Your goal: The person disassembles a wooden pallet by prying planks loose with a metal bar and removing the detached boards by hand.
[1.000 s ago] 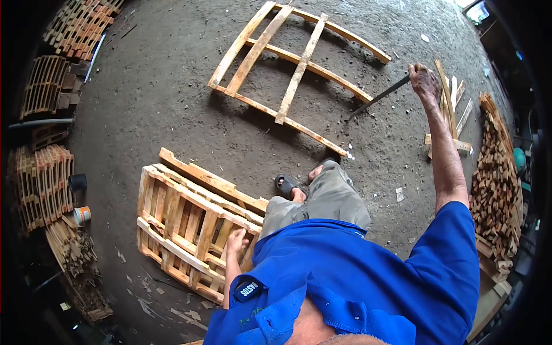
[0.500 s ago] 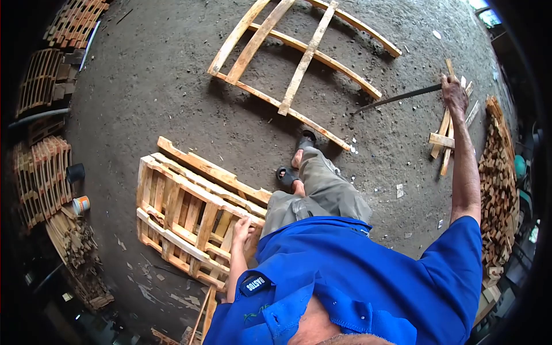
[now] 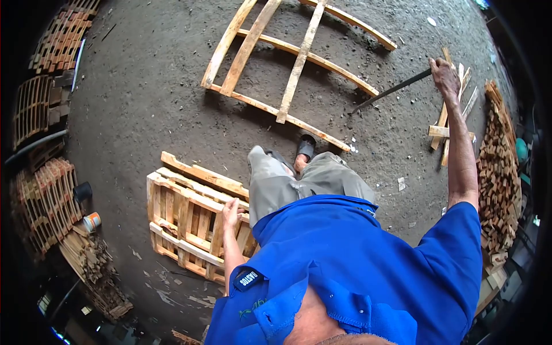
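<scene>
My right hand [image 3: 445,77] is closed around one end of a long dark metal bar [image 3: 397,89]. The bar slants down to the left, its far tip near the dirt floor beside a partly stripped wooden frame [image 3: 299,57]. That frame lies flat, with a few planks still across its long curved-looking beams. My left hand [image 3: 232,213] hangs with loosely bent fingers in front of a stack of wooden pallets [image 3: 192,198]; it seems to hold nothing. Whether it touches the top pallet I cannot tell.
Loose wood strips [image 3: 445,123] lie on the ground at right, beside a large pile of cut wood [image 3: 497,178]. Stacked pallets [image 3: 49,195], a black bucket [image 3: 82,191] and a white-and-orange bucket [image 3: 91,221] line the left side. Wood scraps litter the dirt floor.
My legs have shifted, the left knee now raised in a step. The left hand has moved slightly up and left. The right hand, with the bar, has moved slightly left.
</scene>
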A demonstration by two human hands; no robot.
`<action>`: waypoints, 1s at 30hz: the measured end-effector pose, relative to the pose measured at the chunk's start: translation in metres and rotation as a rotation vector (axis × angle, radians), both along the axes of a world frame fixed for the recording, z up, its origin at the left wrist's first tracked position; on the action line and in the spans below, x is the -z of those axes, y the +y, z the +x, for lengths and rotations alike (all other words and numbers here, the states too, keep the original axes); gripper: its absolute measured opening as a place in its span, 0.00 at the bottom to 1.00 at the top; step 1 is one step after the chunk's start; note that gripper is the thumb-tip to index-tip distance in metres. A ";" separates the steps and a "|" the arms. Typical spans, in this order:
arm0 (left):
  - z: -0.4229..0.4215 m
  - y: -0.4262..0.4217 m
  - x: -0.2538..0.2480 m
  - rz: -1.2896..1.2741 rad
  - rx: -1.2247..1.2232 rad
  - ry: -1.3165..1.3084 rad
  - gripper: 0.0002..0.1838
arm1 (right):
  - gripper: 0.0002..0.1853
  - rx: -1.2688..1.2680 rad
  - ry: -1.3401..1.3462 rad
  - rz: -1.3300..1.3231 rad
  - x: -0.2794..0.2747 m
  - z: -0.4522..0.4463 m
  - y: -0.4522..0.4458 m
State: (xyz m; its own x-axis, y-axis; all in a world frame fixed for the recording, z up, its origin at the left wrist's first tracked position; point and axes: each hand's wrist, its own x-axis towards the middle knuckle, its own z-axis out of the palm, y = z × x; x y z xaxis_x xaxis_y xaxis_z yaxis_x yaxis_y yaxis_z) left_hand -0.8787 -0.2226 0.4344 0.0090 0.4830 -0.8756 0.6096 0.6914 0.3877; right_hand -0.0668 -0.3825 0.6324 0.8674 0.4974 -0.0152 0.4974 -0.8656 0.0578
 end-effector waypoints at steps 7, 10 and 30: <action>-0.031 0.002 0.075 0.079 0.275 0.054 0.22 | 0.35 0.002 0.100 -0.091 -0.001 0.024 0.040; -0.005 0.047 0.047 -0.181 0.198 0.125 0.24 | 0.38 0.052 0.206 -0.159 -0.002 0.031 0.054; 0.200 0.427 0.061 0.068 0.116 -0.046 0.30 | 0.22 0.545 0.884 -0.784 0.118 0.001 -0.009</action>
State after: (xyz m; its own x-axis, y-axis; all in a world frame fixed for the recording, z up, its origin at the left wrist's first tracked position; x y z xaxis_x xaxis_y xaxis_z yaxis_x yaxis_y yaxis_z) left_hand -0.6783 0.2041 0.3734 0.1073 0.5343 -0.8385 0.6645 0.5888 0.4602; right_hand -0.0662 -0.3919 0.5148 0.5007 -0.3151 -0.8062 0.2242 -0.8524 0.4724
